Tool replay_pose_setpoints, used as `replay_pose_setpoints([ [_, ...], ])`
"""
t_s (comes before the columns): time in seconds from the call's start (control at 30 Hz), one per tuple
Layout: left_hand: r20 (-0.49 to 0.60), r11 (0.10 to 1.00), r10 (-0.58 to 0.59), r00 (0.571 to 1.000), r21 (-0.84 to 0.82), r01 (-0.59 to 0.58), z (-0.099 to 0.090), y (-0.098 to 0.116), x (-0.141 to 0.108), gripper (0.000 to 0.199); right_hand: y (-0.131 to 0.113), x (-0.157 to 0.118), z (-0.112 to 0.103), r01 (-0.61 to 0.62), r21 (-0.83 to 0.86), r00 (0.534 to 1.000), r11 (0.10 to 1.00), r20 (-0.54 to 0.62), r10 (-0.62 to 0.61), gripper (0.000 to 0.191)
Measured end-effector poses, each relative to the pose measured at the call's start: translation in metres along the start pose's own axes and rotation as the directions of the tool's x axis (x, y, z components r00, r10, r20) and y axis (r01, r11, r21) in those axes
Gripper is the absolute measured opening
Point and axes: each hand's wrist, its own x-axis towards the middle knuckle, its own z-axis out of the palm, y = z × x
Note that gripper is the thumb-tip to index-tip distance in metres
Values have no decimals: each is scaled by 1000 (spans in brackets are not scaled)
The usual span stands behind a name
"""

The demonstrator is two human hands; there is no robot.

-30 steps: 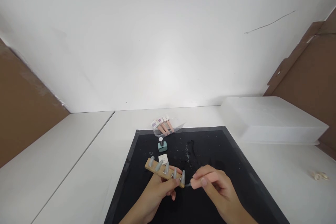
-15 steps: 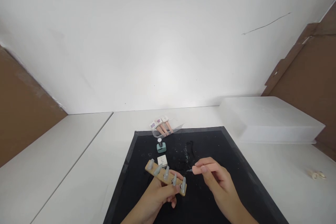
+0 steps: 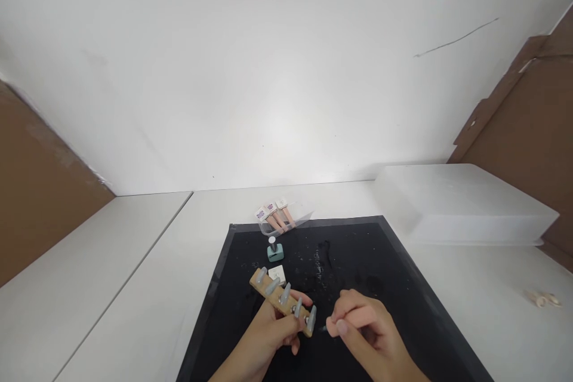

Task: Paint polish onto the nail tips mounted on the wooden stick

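Observation:
My left hand (image 3: 277,331) is closed on a wooden strip (image 3: 278,299) that carries several grey, tapered false nails (image 3: 284,293) in a row. It tilts down to the right. My right hand (image 3: 369,328) pinches a pink-handled tool (image 3: 356,317) with a thin tip pointing left, close to the strip's lower right end; the gap between tip and nails is small, and what the tip is cannot be made out. Just behind the strip lies a white square piece (image 3: 277,274) with faint print. Beyond it stands a small teal block (image 3: 275,252) with a grey post topped by a white disc.
A black mat (image 3: 353,250) lies under my hands on the white table (image 3: 152,286). At its far edge a clear tray (image 3: 304,215) holds several pink handles with white labelled heads (image 3: 271,209). A translucent box (image 3: 470,203) and small beige pieces (image 3: 544,298) are at right.
My right hand has moved downward with the pink-handled tool, bringing its tip level with the strip's lower end. The wooden strip has tilted a little more steeply in my left hand.

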Motion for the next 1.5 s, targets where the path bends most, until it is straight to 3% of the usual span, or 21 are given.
replay_pose_setpoints([
  [0.17,7,1000,3,1000,6,-3,1,-5,4,36,4,-1,0,-14,-13,997,1000,77,15,20],
  [0.4,12,1000,6,1000,8,-6,0,-9,3,33,8,2,3,-144,-136,983,980,91,157,17],
  [0.8,-26,999,5,1000,32,-4,-1,-7,0,32,16,-1,1,-217,-84,973,973,-105,208,18],
  [0.97,-45,995,78,996,73,-75,0,-10,5,25,16,-2,0,-256,-5,966,967,-21,256,18],
  [1.13,-86,974,167,982,168,-151,0,-22,13,23,16,0,2,-327,48,944,944,-32,329,19],
  [1.37,-100,968,198,975,175,-178,-1,-27,18,23,16,0,4,-386,29,921,922,70,384,23],
  [1.5,-67,962,217,974,186,-201,-1,-27,18,24,20,-2,4,-406,6,912,914,61,405,21],
])
